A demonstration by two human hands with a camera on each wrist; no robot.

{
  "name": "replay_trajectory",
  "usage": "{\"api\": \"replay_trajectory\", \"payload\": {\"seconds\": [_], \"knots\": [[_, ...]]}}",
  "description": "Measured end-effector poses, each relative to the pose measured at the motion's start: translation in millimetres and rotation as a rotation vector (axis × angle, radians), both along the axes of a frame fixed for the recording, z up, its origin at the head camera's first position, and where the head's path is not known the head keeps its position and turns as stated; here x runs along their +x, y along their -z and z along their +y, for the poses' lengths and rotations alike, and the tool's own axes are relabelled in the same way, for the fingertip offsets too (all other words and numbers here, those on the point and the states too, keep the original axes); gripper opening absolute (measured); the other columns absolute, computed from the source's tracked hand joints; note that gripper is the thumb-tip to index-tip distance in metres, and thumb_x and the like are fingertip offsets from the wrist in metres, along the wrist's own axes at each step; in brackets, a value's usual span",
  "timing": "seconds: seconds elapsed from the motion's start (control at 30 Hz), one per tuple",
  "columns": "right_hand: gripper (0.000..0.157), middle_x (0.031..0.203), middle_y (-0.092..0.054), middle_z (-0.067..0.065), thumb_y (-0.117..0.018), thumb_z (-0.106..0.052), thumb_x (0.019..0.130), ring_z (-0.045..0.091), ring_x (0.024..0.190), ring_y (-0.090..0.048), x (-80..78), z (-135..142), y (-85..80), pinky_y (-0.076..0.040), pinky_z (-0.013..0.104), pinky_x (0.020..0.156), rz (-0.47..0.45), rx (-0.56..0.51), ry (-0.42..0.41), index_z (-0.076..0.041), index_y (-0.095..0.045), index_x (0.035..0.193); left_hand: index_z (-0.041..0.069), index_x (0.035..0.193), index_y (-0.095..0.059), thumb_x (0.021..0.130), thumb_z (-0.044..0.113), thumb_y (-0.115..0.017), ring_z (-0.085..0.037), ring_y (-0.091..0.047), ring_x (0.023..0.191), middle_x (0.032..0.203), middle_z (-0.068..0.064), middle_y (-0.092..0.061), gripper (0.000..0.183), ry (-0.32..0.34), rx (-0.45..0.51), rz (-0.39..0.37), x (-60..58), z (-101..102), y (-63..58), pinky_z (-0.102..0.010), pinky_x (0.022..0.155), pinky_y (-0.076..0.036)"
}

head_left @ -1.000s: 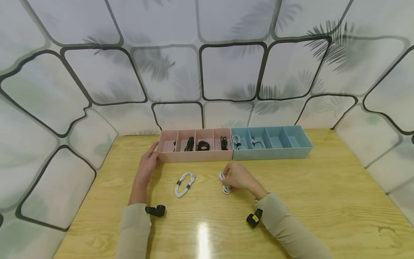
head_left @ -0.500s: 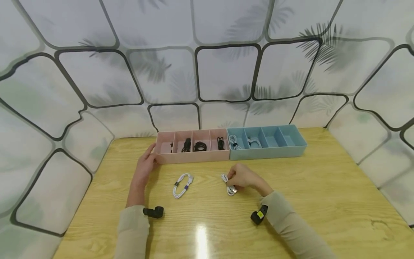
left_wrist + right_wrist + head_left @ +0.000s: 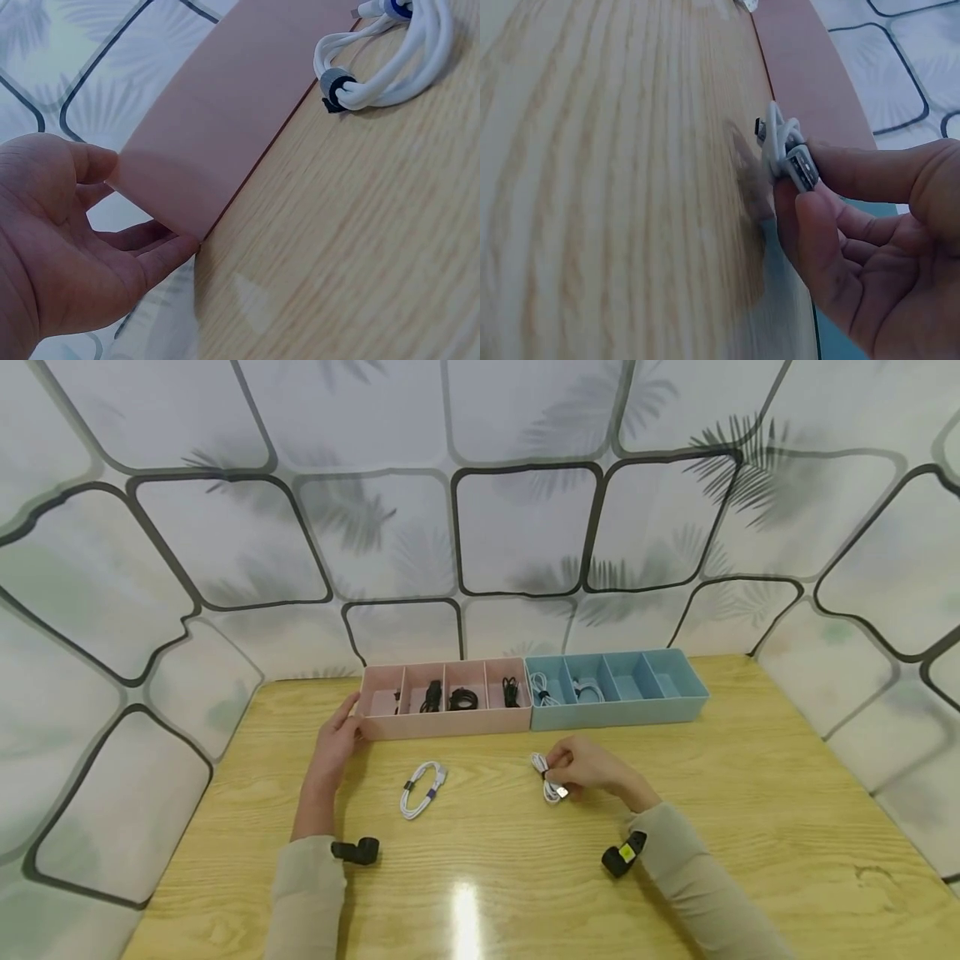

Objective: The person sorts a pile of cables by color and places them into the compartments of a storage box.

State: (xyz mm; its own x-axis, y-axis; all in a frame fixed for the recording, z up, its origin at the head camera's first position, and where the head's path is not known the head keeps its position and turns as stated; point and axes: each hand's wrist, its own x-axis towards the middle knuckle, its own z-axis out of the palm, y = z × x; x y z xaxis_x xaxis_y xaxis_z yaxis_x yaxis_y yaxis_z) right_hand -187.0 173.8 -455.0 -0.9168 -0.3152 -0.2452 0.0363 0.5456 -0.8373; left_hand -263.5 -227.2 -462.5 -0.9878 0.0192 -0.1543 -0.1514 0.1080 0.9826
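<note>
My right hand (image 3: 588, 766) pinches a coiled white USB cable (image 3: 550, 781) between thumb and fingers, in front of the blue box. In the right wrist view the metal USB plug (image 3: 802, 169) faces the camera beside the fingertips. My left hand (image 3: 335, 747) rests against the left end of the pink divided box (image 3: 450, 725), its fingers touching the end wall; the left wrist view shows this hand (image 3: 82, 232) at the box's corner. Between the hands lies another coiled white cable (image 3: 423, 791) with dark and purple ties.
The blue divided box (image 3: 622, 714) adjoins the pink one; white cables (image 3: 543, 689) lie in its two left compartments. Black cables (image 3: 462, 699) lie in the pink box. A patterned backdrop (image 3: 405, 543) rises behind the wooden table (image 3: 420, 885).
My right hand has moved to the right with the white cable, turning its plug into sight. The left hand has stayed at the pink box. The head view has shifted slightly.
</note>
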Motion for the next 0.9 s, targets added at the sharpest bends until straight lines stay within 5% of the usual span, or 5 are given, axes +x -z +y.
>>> {"api": "replay_trajectory", "payload": {"seconds": [0.37,0.9], "knots": [[0.036,0.088,-0.067,0.01,-0.065,-0.008,0.094,0.016,0.067,-0.062,-3.7,41,-9.1,-0.058,0.034,0.06,-0.003,-0.107,0.053,0.014,-0.057,0.121,0.021,0.158,-0.028,0.105,0.015,-0.035,-0.029,-0.036,0.139,0.163,-0.015,-0.022,0.054,-0.007,0.03,0.011,0.4,2,-2.4,-0.044,0.114,-0.035],[0.047,0.087,-0.067,-0.003,-0.06,-0.007,0.098,0.009,0.072,-0.064,-8.3,97,-29.2,-0.059,0.027,0.067,-0.009,-0.222,0.194,0.022,-0.044,0.132,0.02,0.159,-0.024,0.105,0.016,-0.034,-0.031,-0.037,0.14,0.162,-0.017,-0.021,0.055,-0.001,-0.031,0.001,-0.9,0,-0.7,-0.045,0.113,-0.037]]}}
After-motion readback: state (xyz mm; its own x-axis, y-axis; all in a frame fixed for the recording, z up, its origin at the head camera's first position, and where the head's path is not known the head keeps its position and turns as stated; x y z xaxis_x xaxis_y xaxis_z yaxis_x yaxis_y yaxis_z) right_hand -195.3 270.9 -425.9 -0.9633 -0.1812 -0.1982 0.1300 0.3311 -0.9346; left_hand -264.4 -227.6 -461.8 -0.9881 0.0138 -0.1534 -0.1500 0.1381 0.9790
